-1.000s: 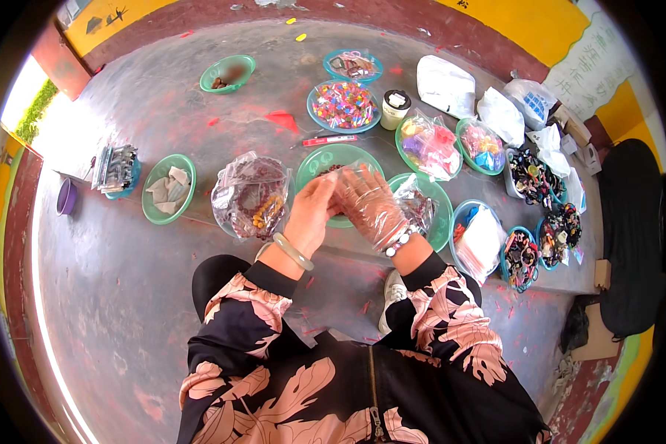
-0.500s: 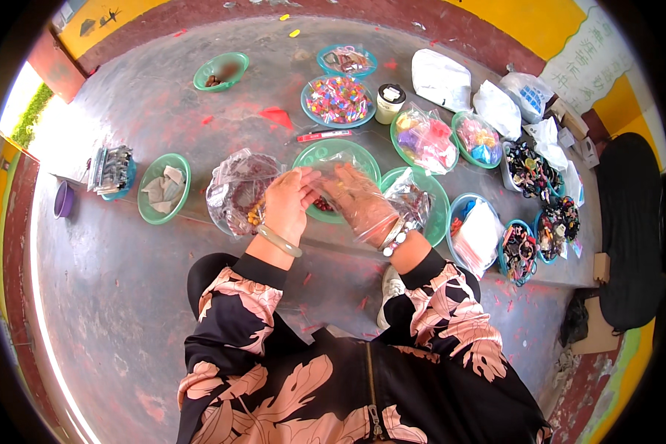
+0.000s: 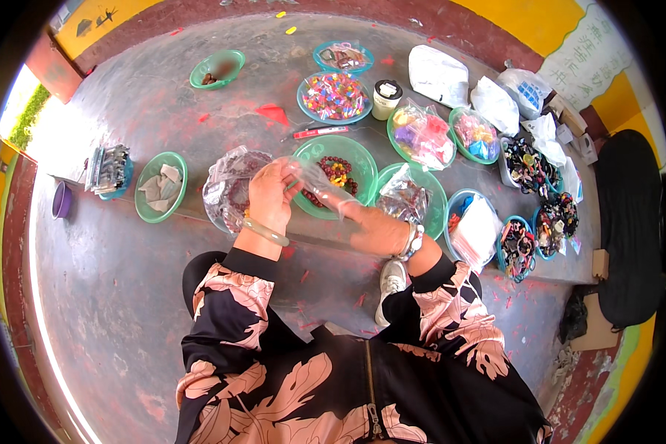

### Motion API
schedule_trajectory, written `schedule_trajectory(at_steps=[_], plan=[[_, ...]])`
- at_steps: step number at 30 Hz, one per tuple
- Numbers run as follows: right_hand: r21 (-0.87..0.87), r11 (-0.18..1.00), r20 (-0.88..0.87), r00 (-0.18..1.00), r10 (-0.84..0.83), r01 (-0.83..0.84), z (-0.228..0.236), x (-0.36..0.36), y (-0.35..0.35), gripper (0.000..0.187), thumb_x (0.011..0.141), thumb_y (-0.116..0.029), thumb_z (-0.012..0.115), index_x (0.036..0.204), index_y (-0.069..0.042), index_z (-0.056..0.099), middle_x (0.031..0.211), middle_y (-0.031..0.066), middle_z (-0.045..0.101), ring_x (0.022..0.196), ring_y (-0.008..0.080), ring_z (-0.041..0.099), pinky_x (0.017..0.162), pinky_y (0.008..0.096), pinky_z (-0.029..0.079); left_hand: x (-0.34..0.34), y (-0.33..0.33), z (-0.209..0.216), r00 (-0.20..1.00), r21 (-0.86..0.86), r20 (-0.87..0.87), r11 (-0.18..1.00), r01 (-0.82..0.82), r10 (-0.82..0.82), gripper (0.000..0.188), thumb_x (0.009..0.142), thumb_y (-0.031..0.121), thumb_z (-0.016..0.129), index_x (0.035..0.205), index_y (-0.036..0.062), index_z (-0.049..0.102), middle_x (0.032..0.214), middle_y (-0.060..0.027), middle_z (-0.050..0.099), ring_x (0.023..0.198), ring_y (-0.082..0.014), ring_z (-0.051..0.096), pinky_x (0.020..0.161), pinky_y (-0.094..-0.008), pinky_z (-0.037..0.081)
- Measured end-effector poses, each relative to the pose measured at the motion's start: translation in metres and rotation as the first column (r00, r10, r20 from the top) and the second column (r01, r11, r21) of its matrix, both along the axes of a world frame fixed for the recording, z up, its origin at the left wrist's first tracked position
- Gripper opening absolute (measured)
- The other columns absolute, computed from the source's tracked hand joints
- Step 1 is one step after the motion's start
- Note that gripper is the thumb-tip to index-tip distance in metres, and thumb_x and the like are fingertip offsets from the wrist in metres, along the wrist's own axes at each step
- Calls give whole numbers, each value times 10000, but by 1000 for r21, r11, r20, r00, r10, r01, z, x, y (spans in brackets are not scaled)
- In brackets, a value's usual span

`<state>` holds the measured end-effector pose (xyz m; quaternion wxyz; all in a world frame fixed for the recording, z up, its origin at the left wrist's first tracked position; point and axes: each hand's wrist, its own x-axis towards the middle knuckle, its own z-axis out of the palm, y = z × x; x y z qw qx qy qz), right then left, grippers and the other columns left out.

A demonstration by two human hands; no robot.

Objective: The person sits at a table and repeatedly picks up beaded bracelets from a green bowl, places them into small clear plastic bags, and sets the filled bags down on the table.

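With the left hand [image 3: 270,194] at 10 o'clock from centre, pinches the clear bag [image 3: 314,185]; slants it toward 4, partly over the beads [image 3: 334,169] in the bowl [image 3: 357,153] at 12; with the right hand [image 3: 381,232] at 3, extends one finger, perhaps inside the bag, hiding the rest.

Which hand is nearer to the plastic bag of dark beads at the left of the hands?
Left. The left hand is just right of the plastic bag, overlapping its edge in this view; the right hand is much farther right.
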<state>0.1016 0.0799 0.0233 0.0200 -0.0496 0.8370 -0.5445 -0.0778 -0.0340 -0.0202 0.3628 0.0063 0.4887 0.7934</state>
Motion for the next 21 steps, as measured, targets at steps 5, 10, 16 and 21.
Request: schedule_trajectory(at_steps=[5,10,16,21], plan=[[-710,671,153,977,-150,214,-11,-5,11,924,591,94,396,1433,-110,73,1470,123,154,1366,232,156,1080,325,157,21,16,10,873,-198,-469,947,-251,133,367,807,246,632,1068,16,515,961,-100,585,897,-213,562,737,-317,477],[-838,463,167,945,-283,287,-20,-11,14,953,551,94,377,1430,-136,93,1407,107,256,1329,247,236,1043,330,223,63,12,39,380,-413,-856,906,-96,-350,363,730,164,673,1012,24,492,941,-110,588,908,-238,557,764,-329,449],[-858,474,74,961,-265,197,-25,-23,1,976,508,92,387,1429,-112,135,1261,66,385,1214,219,342,1037,319,218,63,14,18,262,-491,-847,869,-57,-462,349,706,95,644,1002,38,467,946,-135,572,897,-332,529,769,-426,428],[-866,446,102,952,-288,227,-27,-29,-5,971,526,109,387,1433,-112,121,1265,59,385,1210,215,364,1016,302,257,62,11,19,215,-552,-824,829,-92,-525,311,750,51,566,1040,28,457,986,-175,566,934,-361,525,765,-445,437]])
